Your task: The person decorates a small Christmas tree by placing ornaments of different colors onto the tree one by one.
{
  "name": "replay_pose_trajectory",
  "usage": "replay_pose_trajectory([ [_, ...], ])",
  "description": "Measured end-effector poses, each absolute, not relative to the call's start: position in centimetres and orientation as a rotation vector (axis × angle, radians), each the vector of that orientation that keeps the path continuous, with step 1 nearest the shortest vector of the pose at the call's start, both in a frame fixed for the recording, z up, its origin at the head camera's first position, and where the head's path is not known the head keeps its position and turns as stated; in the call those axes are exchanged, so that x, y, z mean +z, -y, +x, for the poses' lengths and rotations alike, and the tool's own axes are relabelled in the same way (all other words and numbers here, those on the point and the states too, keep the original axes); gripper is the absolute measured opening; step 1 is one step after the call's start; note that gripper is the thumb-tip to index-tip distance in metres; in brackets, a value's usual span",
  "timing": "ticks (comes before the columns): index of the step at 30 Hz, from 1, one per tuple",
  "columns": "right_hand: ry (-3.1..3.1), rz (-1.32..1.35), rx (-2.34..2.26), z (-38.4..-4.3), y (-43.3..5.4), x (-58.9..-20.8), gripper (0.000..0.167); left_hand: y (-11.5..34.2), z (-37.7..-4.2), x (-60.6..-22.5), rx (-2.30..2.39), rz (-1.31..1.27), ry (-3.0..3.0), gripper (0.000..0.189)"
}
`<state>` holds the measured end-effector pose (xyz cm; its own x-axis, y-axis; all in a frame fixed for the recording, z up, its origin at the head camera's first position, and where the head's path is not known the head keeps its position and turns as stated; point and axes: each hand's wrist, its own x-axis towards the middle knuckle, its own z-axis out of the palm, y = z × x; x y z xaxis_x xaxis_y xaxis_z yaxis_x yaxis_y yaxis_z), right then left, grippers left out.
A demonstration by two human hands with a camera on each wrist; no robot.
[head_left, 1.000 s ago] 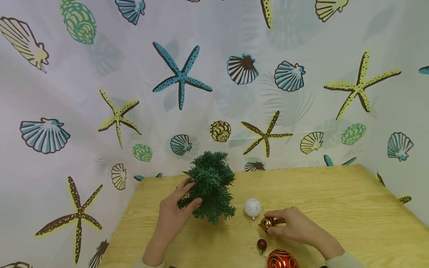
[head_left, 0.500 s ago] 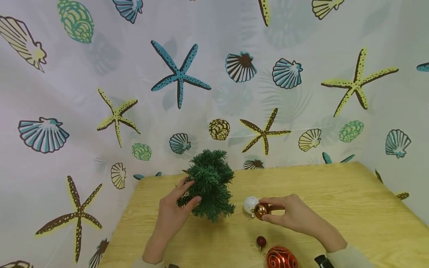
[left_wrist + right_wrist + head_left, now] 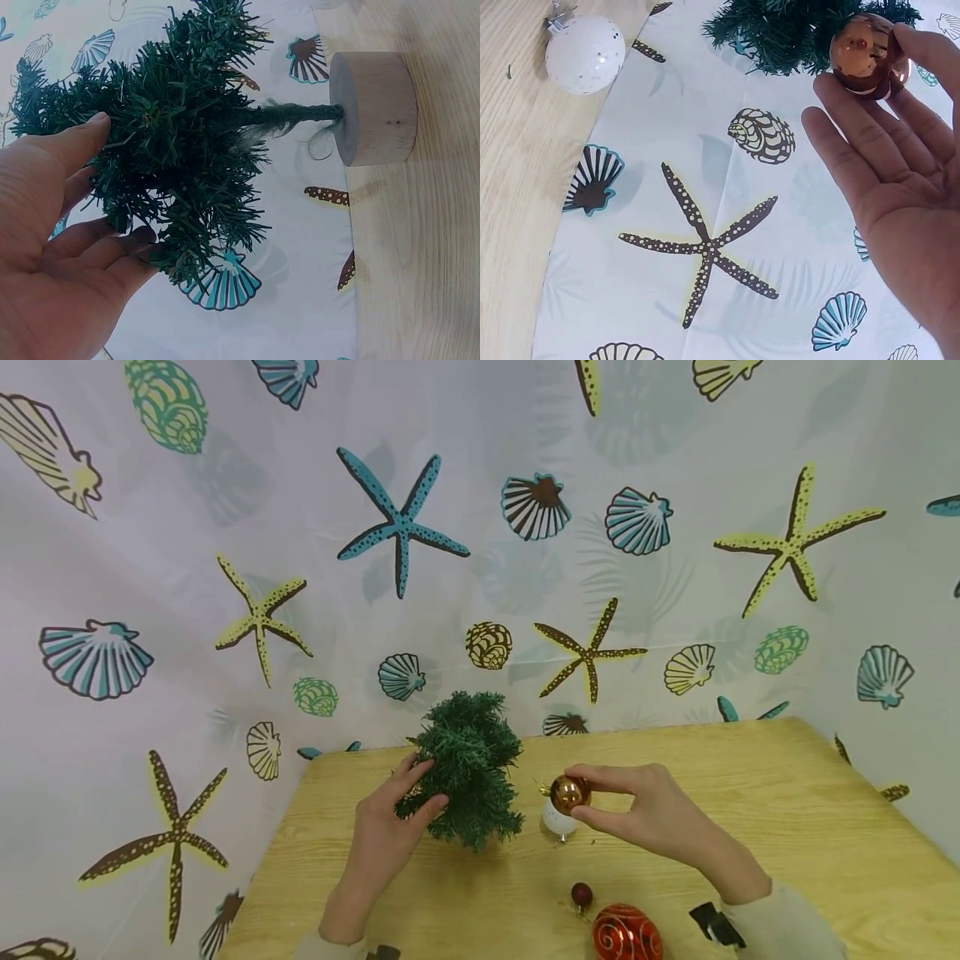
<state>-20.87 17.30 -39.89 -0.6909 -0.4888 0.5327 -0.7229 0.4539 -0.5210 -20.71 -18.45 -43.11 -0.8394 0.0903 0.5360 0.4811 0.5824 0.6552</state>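
Hands [image 3: 381, 827] [image 3: 660, 810] at tree [image 3: 471, 760], copper ball [image 3: 567, 794]; table edge [image 3: 637, 733] beyond

Wood-grain counter [image 3: 712, 793] is bordered at back and both sides by white sheeting [image 3: 465, 410], printed with starfish [image 3: 402, 524] and shells [image 3: 536, 507] in blue, yellow, brown, green. Pale leaf shapes [image 3: 519, 578] are printed between. Soft shadows are cast on the wood.
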Motion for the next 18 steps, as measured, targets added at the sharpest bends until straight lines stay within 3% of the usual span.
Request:
replay_pose_trajectory([
  [12, 2.381, 1.046, 1.097, -20.7, -16.8, -39.4, 0.045, 18.2, -20.4, -42.8, -1.105, -0.468, 2.328, 0.056],
  [18, 2.386, 1.056, 1.129, -20.6, -16.5, -39.4, 0.044, 16.8, -20.1, -42.6, -0.896, -0.498, 2.062, 0.034],
])
